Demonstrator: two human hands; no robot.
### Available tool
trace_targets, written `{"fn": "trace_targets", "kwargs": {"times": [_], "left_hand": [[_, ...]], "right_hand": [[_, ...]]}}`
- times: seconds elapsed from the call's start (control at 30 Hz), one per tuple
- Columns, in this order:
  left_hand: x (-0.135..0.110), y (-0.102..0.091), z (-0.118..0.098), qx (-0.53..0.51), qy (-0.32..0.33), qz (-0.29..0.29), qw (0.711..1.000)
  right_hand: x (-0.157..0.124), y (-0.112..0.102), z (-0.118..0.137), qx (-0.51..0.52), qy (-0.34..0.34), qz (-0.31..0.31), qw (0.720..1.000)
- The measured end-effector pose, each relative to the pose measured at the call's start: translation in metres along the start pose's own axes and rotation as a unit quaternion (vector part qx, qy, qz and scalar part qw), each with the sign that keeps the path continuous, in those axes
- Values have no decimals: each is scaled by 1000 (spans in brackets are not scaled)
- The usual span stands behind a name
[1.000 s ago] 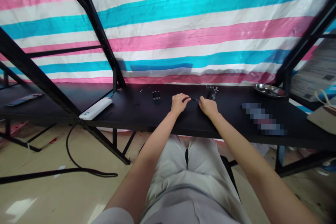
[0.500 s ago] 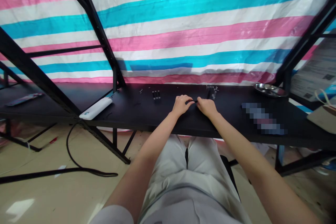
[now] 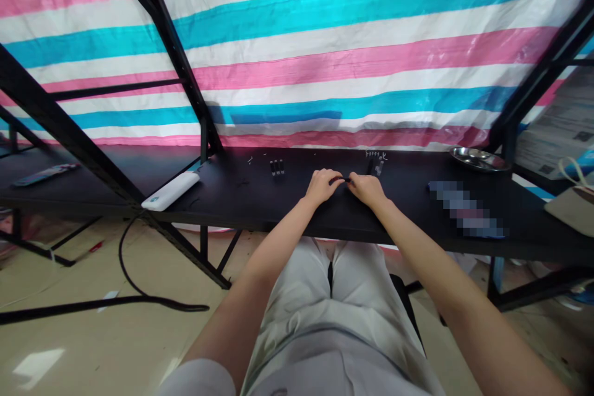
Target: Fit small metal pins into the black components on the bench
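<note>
Holding 1 small dark stick point(image 3: 346, 180) between them, the left hand point(image 3: 321, 186) pinches closed from 9 o'clock, the right hand point(image 3: 365, 188) from 3 o'clock; 3 tubes point(image 3: 277, 167) lie farther toward 9 o'clock.

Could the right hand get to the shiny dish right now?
Probably yes, with a stretch to the right: the shiny dish lies on the same black table, and nothing tall stands between. But the right hand seems busy pinching a small black piece.
</note>
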State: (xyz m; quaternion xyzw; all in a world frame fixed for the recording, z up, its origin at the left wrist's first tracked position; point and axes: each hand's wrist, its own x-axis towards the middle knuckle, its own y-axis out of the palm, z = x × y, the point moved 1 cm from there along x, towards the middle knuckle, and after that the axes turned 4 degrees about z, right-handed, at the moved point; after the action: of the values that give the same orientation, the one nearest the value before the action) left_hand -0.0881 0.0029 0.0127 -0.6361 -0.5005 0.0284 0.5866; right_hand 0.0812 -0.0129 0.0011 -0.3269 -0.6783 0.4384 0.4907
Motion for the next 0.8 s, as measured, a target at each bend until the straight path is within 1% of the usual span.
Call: {"fn": "trace_targets", "kwargs": {"times": [0.2,0.3,0.4,0.47,0.53,0.63,0.7,0.8], "left_hand": [[1,0,-3,18,8,23,1000],[4,0,-5,38,27,36,998],[9,-7,-8,60,54,52,995],[14,-15,-10,79,77,74,991],[21,-25,-10,99,101,109,984],[37,-44,-3,127,119,166,971],[49,-57,8,150,107,185,965],[62,-75,30,202,68,200,956]], "right_hand": [[0,-2,-1,1,5,18,1000],[-1,-3,-2,-1,8,19,1000],[-1,-4,-2,4,17,14,1000],[-1,-4,0,10,22,10,1000],[-1,-5,2,15,29,5,999],[0,-5,5,26,33,8,999],[1,-4,6,32,34,15,999],[1,-3,6,35,38,24,998]]}}
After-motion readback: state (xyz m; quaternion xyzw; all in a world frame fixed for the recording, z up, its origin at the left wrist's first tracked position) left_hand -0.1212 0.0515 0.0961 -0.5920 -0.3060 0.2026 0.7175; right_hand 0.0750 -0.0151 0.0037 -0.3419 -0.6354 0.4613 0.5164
